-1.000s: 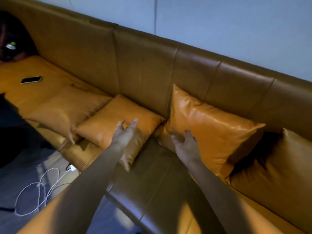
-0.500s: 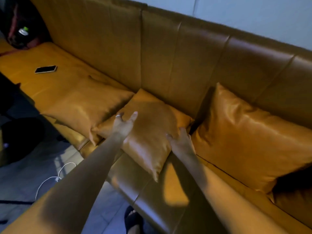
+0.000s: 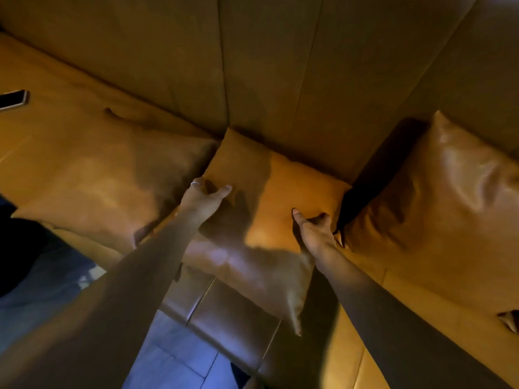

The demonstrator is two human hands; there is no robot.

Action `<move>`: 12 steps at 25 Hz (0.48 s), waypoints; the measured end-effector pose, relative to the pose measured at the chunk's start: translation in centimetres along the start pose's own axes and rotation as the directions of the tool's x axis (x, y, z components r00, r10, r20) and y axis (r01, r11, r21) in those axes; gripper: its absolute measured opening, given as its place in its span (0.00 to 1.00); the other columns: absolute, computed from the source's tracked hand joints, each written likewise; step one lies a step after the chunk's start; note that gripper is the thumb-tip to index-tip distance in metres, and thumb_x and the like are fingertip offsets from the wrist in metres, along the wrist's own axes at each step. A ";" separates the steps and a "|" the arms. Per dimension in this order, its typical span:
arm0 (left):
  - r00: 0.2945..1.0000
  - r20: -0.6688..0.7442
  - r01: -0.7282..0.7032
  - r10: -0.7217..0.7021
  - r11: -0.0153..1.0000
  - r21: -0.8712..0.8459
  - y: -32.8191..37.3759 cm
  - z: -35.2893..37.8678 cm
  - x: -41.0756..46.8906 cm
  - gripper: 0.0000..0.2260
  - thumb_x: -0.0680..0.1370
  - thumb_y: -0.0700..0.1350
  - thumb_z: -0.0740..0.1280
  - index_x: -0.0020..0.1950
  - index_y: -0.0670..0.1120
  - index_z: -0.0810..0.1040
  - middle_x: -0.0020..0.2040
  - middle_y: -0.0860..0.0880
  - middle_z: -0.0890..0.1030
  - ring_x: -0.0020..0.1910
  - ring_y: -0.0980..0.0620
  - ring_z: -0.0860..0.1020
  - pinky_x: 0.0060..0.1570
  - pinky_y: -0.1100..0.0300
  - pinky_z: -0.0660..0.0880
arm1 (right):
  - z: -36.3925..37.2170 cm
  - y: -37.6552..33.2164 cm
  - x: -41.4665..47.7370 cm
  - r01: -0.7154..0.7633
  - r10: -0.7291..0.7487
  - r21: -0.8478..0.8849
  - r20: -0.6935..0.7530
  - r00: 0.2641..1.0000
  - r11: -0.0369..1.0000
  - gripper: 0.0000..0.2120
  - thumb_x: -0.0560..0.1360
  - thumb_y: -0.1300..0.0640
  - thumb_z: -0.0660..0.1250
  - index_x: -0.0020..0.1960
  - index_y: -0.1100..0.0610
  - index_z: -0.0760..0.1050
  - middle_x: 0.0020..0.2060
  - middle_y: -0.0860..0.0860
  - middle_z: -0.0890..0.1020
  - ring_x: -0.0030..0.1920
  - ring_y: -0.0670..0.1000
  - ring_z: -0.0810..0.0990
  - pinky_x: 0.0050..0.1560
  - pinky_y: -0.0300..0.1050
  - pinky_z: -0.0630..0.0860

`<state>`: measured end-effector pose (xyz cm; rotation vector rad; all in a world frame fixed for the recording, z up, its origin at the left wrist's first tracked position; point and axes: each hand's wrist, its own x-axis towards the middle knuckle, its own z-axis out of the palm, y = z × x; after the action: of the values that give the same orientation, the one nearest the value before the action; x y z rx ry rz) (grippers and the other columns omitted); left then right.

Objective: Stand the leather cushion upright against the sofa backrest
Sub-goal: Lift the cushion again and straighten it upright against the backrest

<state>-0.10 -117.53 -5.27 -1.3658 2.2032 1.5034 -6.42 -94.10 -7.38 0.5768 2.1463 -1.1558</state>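
Filling the top of the view, the sofa backrest [image 3: 266, 66] rises at 12 o'clock from both hands. Below it the seat [image 3: 56, 153] carries three cushions. A big one [image 3: 449, 197] leans upright at 3 o'clock; another [image 3: 106, 186] lies flat at 9 o'clock. Between them the leather cushion [image 3: 280, 197] lies flat, its far edge touching the foot of the backrest and its near corner hanging over the seat's front edge towards 6 o'clock.

The left hand [image 3: 200, 202] sits on the cushion's left edge, thumb on top, fingers curled around the side, seemingly gripping it. The right hand [image 3: 314, 231] holds the right edge likewise, thumb spread on the top face; its fingers are hidden.

Both hands are about equally near, one on each flank. My reading: the near edge must swing up and towards 12 o'clock, pivoting on the far edge.

A phone [image 3: 12, 99] lies well apart at 10 o'clock.
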 end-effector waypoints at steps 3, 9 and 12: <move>1.000 0.015 0.024 -0.025 0.999 0.047 0.3 -0.1 2.6 0.50 0.60 0.73 0.70 0.77 0.53 0.63 0.71 0.48 0.73 0.68 0.42 0.73 0.69 0.42 0.67 | -0.8 0.3 1.9 -0.080 0.080 0.185 0.006 0.997 0.979 0.47 0.74 0.37 0.70 0.82 0.51 0.49 0.80 0.57 0.60 0.77 0.63 0.60 0.74 0.57 0.59; 0.997 0.017 0.073 -0.073 0.997 0.018 1.1 0.2 5.4 0.51 0.58 0.73 0.73 0.76 0.52 0.66 0.69 0.49 0.76 0.63 0.43 0.77 0.65 0.45 0.74 | -0.1 1.1 4.5 -0.204 0.163 0.473 0.128 0.978 0.857 0.63 0.51 0.42 0.84 0.79 0.43 0.55 0.74 0.55 0.69 0.70 0.66 0.71 0.67 0.70 0.70; 0.996 -0.007 0.086 -0.086 0.996 0.021 2.2 0.7 5.2 0.50 0.59 0.74 0.73 0.75 0.50 0.68 0.68 0.48 0.76 0.63 0.43 0.76 0.65 0.45 0.73 | -0.6 0.1 3.5 -0.179 0.140 0.493 0.116 0.983 0.851 0.55 0.57 0.52 0.83 0.78 0.48 0.59 0.70 0.57 0.72 0.67 0.66 0.73 0.66 0.69 0.71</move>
<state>-4.98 -119.91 -7.06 -1.4415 2.1283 1.4438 -9.01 -93.21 -9.60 0.9036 1.6850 -1.6236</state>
